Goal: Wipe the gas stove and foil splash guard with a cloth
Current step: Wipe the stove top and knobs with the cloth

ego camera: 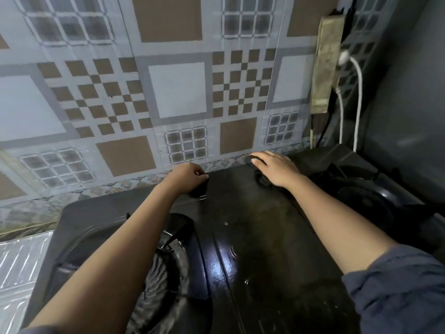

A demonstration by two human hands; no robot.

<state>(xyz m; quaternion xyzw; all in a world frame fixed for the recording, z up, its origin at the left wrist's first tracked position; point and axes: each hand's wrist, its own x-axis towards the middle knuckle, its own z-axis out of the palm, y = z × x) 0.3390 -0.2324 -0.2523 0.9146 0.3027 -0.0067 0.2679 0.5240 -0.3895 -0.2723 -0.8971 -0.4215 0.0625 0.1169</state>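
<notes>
A glossy black gas stove (pixel 252 227) fills the lower middle, with a burner and grate (pixel 168 251) on its left and another burner (pixel 356 189) on its right. My right hand (pixel 274 169) lies flat with straight fingers on a dark cloth (pixel 263 181) at the stove's back edge. My left hand (pixel 189 177) has its fingers curled over the back edge of the stove, a little left of the cloth. What its fingertips hold is hidden. The patterned foil splash guard (pixel 178 92) covers the wall right behind both hands.
A ribbed foil sheet (pixel 21 261) lies left of the stove. On the wall at the right hangs a grimy power strip (pixel 327 66) with a white plug and cord (pixel 358 92). A grey panel (pixel 409 104) closes off the right side.
</notes>
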